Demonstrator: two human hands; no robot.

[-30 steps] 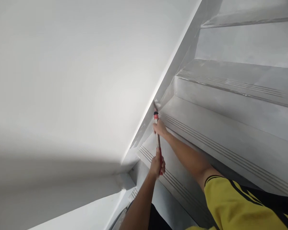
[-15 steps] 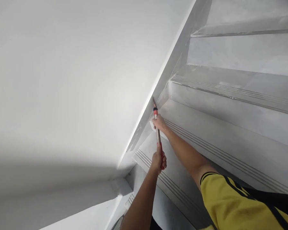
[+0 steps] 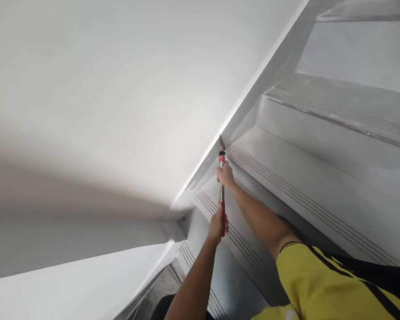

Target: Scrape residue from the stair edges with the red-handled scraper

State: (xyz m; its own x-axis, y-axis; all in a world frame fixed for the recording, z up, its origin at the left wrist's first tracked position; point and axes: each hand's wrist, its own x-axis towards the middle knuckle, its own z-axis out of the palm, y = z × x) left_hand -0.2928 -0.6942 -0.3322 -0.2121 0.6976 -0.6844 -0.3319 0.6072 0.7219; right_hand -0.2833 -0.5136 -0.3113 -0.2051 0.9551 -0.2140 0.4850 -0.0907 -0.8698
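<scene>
Both my hands grip a long thin tool [image 3: 222, 194] with a red handle end and a red collar near its head. My left hand [image 3: 216, 227] is closed around the red lower end. My right hand [image 3: 225, 176] holds the shaft higher up, just below the collar. The tool's tip [image 3: 222, 142] touches the line where the white wall [image 3: 120, 89] meets the grey sloping skirting [image 3: 270, 75] beside the stairs. What kind of head the tool has is too small to tell.
Grey stair steps [image 3: 320, 186] with grooved nosing strips rise to the right. Lower steps [image 3: 200, 266] drop away beneath my arms. A white slanted surface [image 3: 70, 289] fills the lower left. My yellow sleeve with black stripes [image 3: 320, 284] is at bottom right.
Both hands keep their grip and the tip stays on the wall edge. The tool has shifted slightly right, and the view has swung, showing more of the lower steps and floor.
</scene>
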